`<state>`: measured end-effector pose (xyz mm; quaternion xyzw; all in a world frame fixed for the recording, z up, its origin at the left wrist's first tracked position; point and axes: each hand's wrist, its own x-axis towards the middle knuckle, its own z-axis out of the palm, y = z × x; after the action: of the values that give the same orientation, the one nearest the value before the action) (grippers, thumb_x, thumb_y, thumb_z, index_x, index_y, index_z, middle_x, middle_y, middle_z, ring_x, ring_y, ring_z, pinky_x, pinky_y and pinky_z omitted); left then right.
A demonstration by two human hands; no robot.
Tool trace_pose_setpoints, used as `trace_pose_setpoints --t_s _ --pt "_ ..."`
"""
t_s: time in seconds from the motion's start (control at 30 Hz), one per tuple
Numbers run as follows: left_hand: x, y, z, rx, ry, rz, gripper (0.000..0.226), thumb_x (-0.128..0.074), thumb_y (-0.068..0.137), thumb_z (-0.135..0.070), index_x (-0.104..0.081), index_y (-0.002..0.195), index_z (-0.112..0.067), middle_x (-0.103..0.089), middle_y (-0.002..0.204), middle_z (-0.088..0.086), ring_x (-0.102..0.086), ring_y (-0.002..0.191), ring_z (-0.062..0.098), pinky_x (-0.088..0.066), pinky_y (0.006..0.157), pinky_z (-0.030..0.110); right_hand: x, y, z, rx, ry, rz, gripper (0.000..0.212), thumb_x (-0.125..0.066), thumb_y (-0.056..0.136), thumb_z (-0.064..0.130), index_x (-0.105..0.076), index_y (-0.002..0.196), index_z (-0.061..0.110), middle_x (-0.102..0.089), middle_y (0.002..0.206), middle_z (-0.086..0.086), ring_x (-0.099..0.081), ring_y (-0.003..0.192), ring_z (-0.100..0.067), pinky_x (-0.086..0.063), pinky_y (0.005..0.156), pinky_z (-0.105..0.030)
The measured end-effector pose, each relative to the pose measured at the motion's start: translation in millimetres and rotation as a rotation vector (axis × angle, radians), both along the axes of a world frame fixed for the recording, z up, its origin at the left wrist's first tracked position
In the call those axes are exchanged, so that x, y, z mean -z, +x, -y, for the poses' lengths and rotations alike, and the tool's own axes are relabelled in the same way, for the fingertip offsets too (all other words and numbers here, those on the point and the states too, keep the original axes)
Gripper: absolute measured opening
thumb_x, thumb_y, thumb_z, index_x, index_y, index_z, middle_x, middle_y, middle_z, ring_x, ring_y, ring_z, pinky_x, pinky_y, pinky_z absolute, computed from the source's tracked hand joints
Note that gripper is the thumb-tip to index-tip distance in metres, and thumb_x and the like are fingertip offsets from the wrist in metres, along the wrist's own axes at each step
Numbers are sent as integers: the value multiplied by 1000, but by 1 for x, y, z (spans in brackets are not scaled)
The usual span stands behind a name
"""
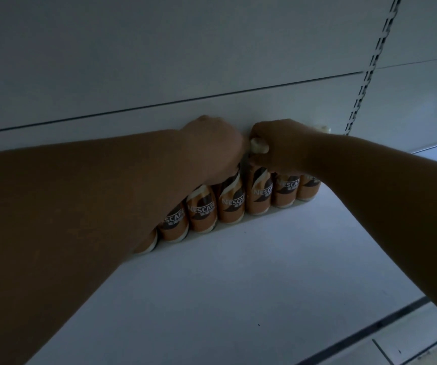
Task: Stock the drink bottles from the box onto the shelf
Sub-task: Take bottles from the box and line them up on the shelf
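Dim light; detail in the shadows is poor. The left forearm (pixel 80 206) crosses the lower left of the view and hides the left end of the bottle row (pixel 238 201), so the count is uncertain: six labelled bodies show plus part of a seventh at the arm's edge. Necks and caps of most bottles are covered by the hands. The left hand (pixel 212 146) sits over the tops of the middle bottles, knuckles toward the camera; its fingers are out of sight behind the hand, so I cannot tell whether they grip or only rest. The right hand (pixel 283 146) is curled around the neck of one bottle (pixel 259 193), its pale cap (pixel 259 145) showing just at the thumb side; the fingers are clenched on that neck. A second pale cap (pixel 322 128) peeks out past the right hand. All bottles stand upright, long axis vertical, caps up, orange-brown labels facing the camera, packed side by side and touching in a row along the back panel (pixel 159 61) of the white shelf (pixel 238 285). A slotted upright strip (pixel 370 67) runs up the back at right. The shelf front edge and a strip of floor (pixel 422 346) are cut off at lower right.
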<state>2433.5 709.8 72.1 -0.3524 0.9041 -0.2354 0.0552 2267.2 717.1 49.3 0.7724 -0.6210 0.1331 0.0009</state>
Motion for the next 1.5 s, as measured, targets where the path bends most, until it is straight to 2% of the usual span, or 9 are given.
trace_pose_setpoints --t_s 0.2,0.3,0.4,0.57,0.7,0.87,1.1,1.3,1.5 --pt "-4 -1 0 -33 -11 26 26 -54 89 -28 -63 112 -20 -61 93 7 -58 82 26 -49 68 38 12 1 8 29 -55 46 39 -67 81 42 -57 111 19 -50 89 3 -49 83 -20 -34 69 -30" --pt "-1 -3 -1 -46 -38 40 26 -53 90 -25 -62 114 -20 -56 89 7 -53 77 25 -43 64 36 17 1 9 43 -104 60 39 -68 80 44 -57 109 20 -48 84 4 -47 77 -18 -31 59 -27" --pt "0 -4 -4 -49 -57 42 27 -51 91 -27 -60 115 -21 -50 84 6 -47 75 24 -39 63 36 18 3 8 62 -99 93 40 -70 78 43 -55 106 19 -49 82 4 -51 77 -21 -33 61 -29" --pt "9 2 -6 28 -124 1 29 -42 92 -32 -55 115 -20 -39 91 5 -40 84 23 -31 68 36 19 0 -1 85 -78 241 51 -74 78 36 -34 102 17 -51 73 3 -57 70 -23 -39 56 -31" --pt "15 -3 -9 87 -173 -111 32 -46 86 -28 -52 114 -16 -49 109 8 -45 101 26 -35 82 38 10 4 -9 75 -25 255 52 -72 79 39 -41 111 13 -60 87 -7 -64 77 -26 -55 66 -42" --pt "12 -28 -6 73 -187 -333 30 -48 89 -35 -53 107 -11 -61 99 11 -53 87 29 -29 71 35 1 -12 -18 136 -116 241 34 -61 85 22 -53 118 18 -63 104 -8 -61 85 -23 -55 74 -39" --pt "8 -51 4 73 -187 -177 24 -49 91 -33 -60 106 -19 -64 91 6 -58 81 27 -36 66 33 7 -37 -16 124 -242 217 33 -54 89 15 -58 122 19 -54 120 -7 -53 105 -24 -42 84 -30" --pt "4 -53 1 4 -154 -142 16 -55 89 -28 -62 100 -18 -58 83 4 -46 70 21 -34 61 33 16 -45 -4 168 -155 205 29 -56 91 26 -54 119 19 -58 100 -8 -57 87 -24 -41 67 -30" --pt "3 -66 5 45 -169 -178 30 -53 85 -42 -58 101 -17 -52 87 6 -49 78 24 -34 65 35 5 -55 -6 137 -124 262 39 -60 85 28 -51 122 21 -59 105 -4 -56 86 -20 -44 64 -27"
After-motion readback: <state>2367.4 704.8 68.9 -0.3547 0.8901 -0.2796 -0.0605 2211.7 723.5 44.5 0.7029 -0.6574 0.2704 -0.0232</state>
